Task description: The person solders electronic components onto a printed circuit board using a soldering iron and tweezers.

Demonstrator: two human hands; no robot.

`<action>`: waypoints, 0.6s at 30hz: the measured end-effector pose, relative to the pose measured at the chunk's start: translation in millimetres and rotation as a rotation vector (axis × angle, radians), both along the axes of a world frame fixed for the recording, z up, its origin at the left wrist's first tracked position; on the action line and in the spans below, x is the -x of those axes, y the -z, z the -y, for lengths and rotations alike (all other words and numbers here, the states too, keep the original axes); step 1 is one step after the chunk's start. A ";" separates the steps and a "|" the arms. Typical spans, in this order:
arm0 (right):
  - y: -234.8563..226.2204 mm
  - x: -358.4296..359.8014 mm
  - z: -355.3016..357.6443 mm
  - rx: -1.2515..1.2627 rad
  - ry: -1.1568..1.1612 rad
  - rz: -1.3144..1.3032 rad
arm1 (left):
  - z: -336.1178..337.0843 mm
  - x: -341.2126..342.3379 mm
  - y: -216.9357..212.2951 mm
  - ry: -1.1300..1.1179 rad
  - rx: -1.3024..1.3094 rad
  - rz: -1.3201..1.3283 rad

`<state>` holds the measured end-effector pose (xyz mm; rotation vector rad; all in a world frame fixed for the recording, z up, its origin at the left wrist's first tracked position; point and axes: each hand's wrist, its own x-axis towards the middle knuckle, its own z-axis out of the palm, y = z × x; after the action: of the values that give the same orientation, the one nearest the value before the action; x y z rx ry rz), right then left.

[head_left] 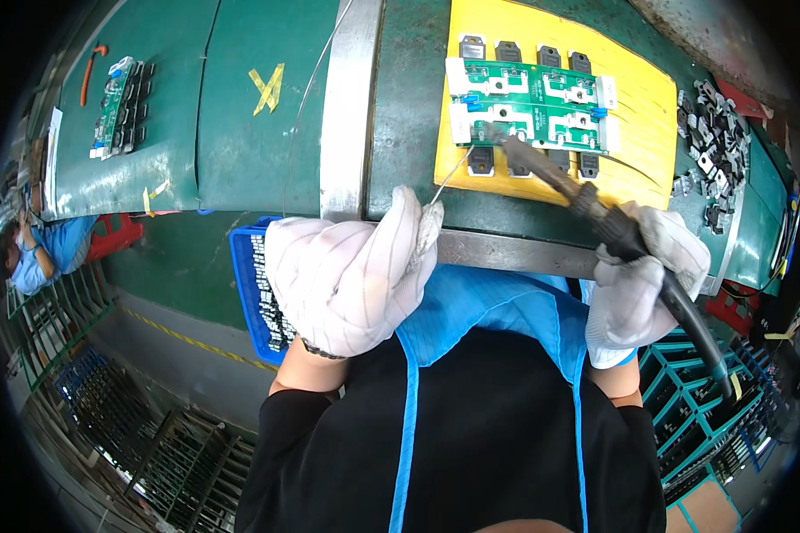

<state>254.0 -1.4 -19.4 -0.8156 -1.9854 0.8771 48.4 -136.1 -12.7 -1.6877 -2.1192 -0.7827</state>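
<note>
A green circuit board (542, 108) lies on a yellow pad (636, 178), with black components poking out along its far and near edges. My left hand (356, 275), in a white striped glove, pinches a thin solder wire (453, 176) whose end meets the board's near left part. In my gloved right hand (644, 280) is a soldering iron (627, 235). Its tip reaches the same near left area of the board, close to the wire's end. The exact contact point is hard to make out.
Loose black and metal components (716, 147) are heaped to the right. Another board (120, 111) and an orange-handled tool (91, 75) lie on the left bench. A blue bin (256, 298) of small parts sits by my left forearm. Further left, a co-worker (40, 258) sits.
</note>
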 end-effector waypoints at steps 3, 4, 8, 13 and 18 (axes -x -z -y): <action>-0.6 -0.3 1.0 0.074 0.104 -0.042 | 0.2 0.2 0.9 0.016 -0.040 -0.002; 1.4 0.8 -0.2 0.018 0.076 -0.076 | 0.1 0.5 1.3 0.024 -0.023 -0.009; 3.0 1.6 2.4 -0.027 0.044 -0.076 | -1.0 1.7 2.2 0.033 0.009 -0.021; 1.3 0.2 4.3 0.061 0.002 -0.068 | -4.9 2.7 5.0 0.029 -0.013 -0.023; 1.4 0.3 4.1 0.044 0.008 -0.059 | -10.6 3.0 8.7 0.039 -0.027 -0.016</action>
<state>253.7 -5.5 -20.8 -0.8131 -1.9166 0.9321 45.4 -125.5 -21.5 -1.7201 -2.0620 -0.8025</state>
